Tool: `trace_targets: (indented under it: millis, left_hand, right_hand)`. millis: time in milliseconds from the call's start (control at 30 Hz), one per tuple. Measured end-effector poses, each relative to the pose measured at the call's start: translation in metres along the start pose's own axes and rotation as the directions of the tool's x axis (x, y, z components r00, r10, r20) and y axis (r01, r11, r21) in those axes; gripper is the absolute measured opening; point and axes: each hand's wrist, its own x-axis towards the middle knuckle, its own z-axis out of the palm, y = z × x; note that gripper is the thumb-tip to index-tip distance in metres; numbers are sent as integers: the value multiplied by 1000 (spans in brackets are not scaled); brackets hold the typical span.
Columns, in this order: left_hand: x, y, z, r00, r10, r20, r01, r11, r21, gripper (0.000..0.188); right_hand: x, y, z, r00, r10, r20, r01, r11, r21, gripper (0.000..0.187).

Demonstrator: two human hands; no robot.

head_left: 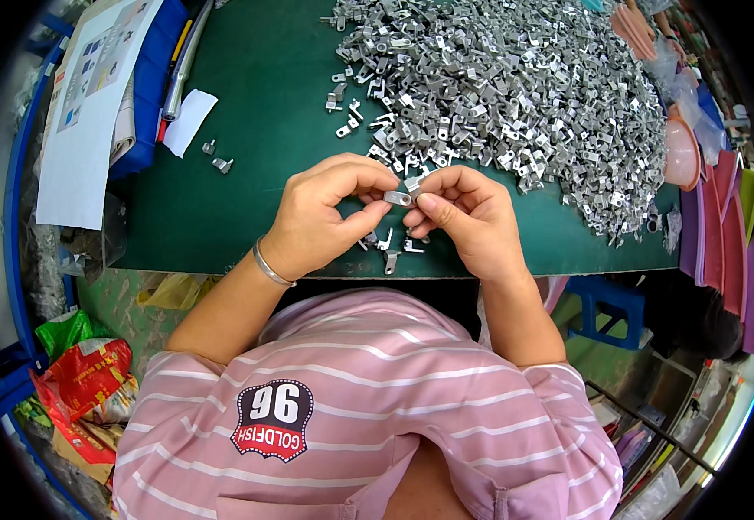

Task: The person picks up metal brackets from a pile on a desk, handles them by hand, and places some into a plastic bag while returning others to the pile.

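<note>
Two bare hands meet over one small bracket (397, 198), seen from the head view just off the near side of the heap (515, 95). The left hand (333, 204) pinches its flat, holed end, thumb and forefinger nearly together with only the metal between them. The right hand (472, 221) has thumb and forefinger closed at the other end, by an upturned tab, its other fingers curled under. Whether that tab belongs to the same piece or a second one I cannot tell — fingertips hide the join. Such a small part probably calls for a tip grip, and keeping it clear of the heap likely leaves room to turn it.

A few loose pieces (391, 260) lie on the green table (251, 217), nearer the body than the heap; the hands partly cover them. Well left of the heap sit two stray pieces (221, 165), then a paper slip (190, 121), a blue bin (147, 113) and a large sheet (73, 173). A pink bowl (680, 149) stands just right of the heap. The heap's spilled near edge crowds the fingers most — a dropped bracket could easily mix in there.
</note>
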Motion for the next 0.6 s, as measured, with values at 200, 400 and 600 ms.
trace_targets:
  millis: [200,400,600]
  left_hand:
    - [0,3,-10,992,61,112,-75,990,121,20]
    - [-2,5,-5,998,26,50,-30,997,75,23]
    - [-1,1,-6,997,2,75,-7,998,69,23]
  right_hand:
    - [-12,4,-16,972,-201,-125,124,882,-454,7]
    - [-22,-11,-22,958,-250,144,269,594,-758,11]
    - [5,2,-11,872,-485,71,239,294,-925,16]
